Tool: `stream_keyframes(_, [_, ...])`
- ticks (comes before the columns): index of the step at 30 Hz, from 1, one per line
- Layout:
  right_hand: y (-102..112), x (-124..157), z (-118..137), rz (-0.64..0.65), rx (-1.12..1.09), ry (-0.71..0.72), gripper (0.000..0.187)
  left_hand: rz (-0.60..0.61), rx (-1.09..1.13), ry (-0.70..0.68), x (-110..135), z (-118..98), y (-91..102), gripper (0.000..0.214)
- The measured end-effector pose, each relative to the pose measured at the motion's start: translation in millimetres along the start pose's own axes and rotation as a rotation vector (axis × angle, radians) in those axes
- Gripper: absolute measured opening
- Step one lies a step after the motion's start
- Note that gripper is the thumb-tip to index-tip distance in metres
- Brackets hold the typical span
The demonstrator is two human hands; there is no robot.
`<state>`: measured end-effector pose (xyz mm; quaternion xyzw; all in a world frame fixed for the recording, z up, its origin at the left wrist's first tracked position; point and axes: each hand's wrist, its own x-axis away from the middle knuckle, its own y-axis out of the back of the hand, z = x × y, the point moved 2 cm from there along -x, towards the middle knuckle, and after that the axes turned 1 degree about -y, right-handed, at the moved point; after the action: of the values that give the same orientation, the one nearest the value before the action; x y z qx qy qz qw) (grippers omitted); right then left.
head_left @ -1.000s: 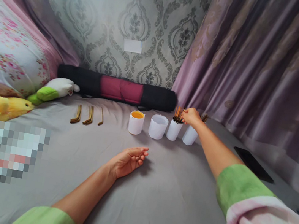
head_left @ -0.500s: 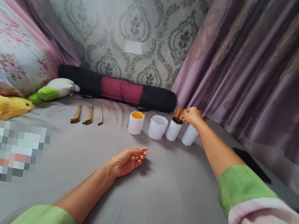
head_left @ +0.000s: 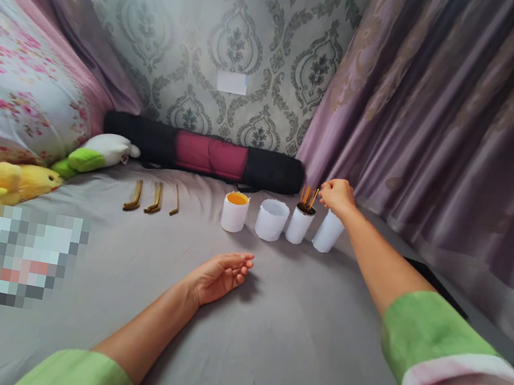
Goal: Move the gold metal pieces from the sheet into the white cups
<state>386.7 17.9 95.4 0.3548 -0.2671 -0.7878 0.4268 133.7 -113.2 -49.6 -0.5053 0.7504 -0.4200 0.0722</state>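
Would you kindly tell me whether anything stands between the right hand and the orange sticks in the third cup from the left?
Nothing visible does: the right hand is just right of the orange sticks, whose tops rise above the rim of the third cup. Whether hand and sticks touch is unclear.
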Motion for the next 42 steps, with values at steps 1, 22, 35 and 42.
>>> stream_keyframes(1, [1.5,1.4,1.2,-0.006,-0.010,0.011,0.017,0.002,0.001,0.000,0.0,0.0,0.1,0.018])
stream_keyframes(22, [7.4,22.8,-2.5,-0.090,-0.409,0.004,0.035,-0.001,-0.008,-0.005,0.5,-1.1,-1.6,0.018])
stream_keyframes(35, [0.9,57.9,-9.4,0.007,-0.633,-0.021,0.031,0.019,0.006,-0.003,-1.7,0.1,0.5,0.013])
stream_keyframes(42, [-17.0,74.9,-17.2,0.078,-0.686,-0.034,0.031,0.026,0.009,0.004,-2.7,0.2,2.1,0.011])
